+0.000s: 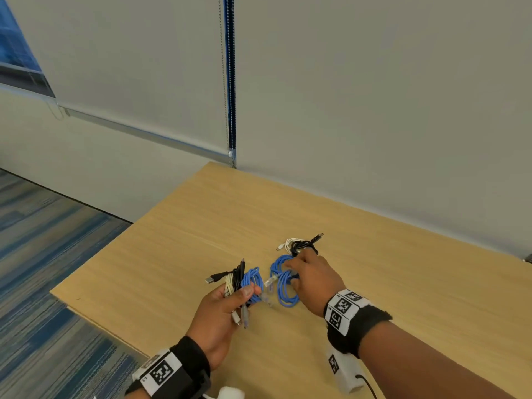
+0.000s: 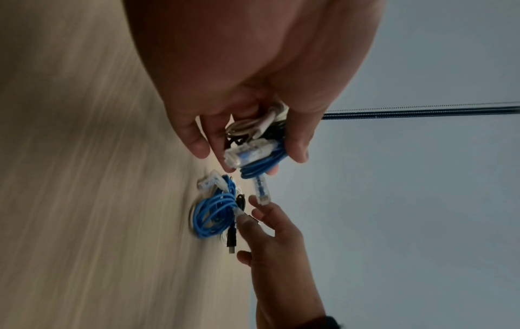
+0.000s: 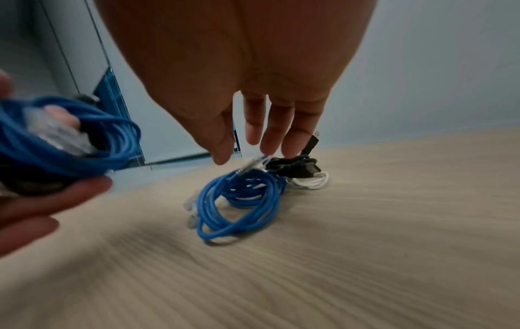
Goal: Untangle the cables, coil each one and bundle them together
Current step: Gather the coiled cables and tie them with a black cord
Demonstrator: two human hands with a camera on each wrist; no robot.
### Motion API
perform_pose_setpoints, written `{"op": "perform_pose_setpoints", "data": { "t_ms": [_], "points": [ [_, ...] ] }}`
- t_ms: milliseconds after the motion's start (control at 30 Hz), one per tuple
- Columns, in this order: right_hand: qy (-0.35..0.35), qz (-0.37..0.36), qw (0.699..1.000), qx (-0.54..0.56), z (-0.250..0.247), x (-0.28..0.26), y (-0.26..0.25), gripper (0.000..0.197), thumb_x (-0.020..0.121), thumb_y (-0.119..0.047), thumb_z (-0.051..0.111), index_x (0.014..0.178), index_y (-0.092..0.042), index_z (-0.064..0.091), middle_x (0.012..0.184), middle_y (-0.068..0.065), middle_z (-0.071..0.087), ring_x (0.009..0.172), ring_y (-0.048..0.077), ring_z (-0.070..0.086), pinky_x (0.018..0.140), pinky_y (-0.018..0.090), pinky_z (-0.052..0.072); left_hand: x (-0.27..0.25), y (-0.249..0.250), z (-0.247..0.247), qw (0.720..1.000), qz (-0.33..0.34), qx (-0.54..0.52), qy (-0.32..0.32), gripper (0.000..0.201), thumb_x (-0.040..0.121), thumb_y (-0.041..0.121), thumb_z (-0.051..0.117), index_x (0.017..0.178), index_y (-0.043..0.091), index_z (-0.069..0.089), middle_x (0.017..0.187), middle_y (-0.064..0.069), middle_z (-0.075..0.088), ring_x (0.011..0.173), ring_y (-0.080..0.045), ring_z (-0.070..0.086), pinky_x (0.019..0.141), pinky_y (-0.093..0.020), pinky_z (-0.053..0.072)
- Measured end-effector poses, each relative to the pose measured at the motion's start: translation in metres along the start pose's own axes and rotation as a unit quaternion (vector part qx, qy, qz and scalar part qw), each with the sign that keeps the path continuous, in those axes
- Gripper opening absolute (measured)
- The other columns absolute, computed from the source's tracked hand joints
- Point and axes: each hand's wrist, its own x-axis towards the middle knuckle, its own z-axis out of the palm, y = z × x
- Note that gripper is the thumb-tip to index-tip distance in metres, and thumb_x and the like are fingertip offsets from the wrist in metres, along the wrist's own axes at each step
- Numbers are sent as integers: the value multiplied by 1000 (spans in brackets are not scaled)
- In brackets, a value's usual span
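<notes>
My left hand (image 1: 230, 298) grips a bundle of coiled cables (image 1: 244, 282), blue, black and white, held just above the wooden table (image 1: 388, 283). In the left wrist view the fingers and thumb of that hand (image 2: 253, 151) curl round the bundle (image 2: 261, 162), whose clear plugs stick out. A second blue coil (image 1: 285, 286) lies on the table. My right hand (image 1: 302, 276) reaches over it with straight fingers (image 3: 270, 138); the fingertips are at its clear plug. The coil (image 3: 242, 204) lies flat. Just behind it lie a coiled black cable (image 3: 298, 167) and a white one (image 3: 312, 183).
The wall runs close behind the table, with a blind cord (image 1: 230, 110) hanging at its far corner. Beyond the table's left edge is blue carpet (image 1: 43, 254). A white marked box (image 1: 342, 370) with a black lead lies near my right forearm.
</notes>
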Motion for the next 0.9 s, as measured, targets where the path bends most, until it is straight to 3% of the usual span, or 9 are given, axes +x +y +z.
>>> {"op": "perform_pose_setpoints", "data": {
  "t_ms": [100,233,333,533,633,767,900],
  "points": [
    [-32,11,996,-86,8,7,-1,54,97,-25,56,147,-35,40,141,4,36,120,32,43,99,45,46,3,0,-10,1000,-3,-2,-3,53,82,21,75,119,-13,60,112,-19,75,101,-32,64,84,-36,50],
    [-25,41,991,-124,11,7,1,36,98,-30,54,134,-30,52,132,5,44,114,31,47,89,40,43,6,3,-14,1000,-16,12,-6,46,76,26,76,113,-2,69,114,-16,75,103,-22,72,86,-36,49],
    [-30,39,996,-70,8,1,6,27,99,-31,54,126,-30,57,129,4,45,108,29,51,86,36,46,12,4,-13,999,-20,30,-1,40,75,27,76,107,2,72,112,-14,76,107,-25,71,86,-37,48],
    [8,-18,999,34,-11,-22,5,26,100,-29,51,124,-30,61,122,-2,48,102,22,58,82,34,49,17,-8,5,997,-21,71,8,48,83,26,75,120,-4,64,108,-8,78,102,-23,67,98,-45,44],
    [23,-67,996,54,-19,-35,4,25,100,-27,55,124,-29,61,122,-2,49,101,21,58,84,35,49,13,-14,20,995,-20,91,16,35,82,27,77,110,8,73,110,-4,78,112,-21,66,102,-50,40],
    [30,-107,991,69,-32,-52,14,25,96,-17,58,119,-27,63,121,-2,49,96,20,58,78,28,44,8,-13,31,995,0,90,49,9,88,22,74,95,18,79,109,-1,78,113,-21,66,93,-45,37],
    [36,-128,987,93,-45,-66,28,27,93,-11,61,116,-25,66,119,-2,50,93,21,59,80,33,49,3,-12,41,993,25,96,72,14,91,17,71,83,23,82,107,0,79,100,-13,68,82,-37,43]
  ]
}}
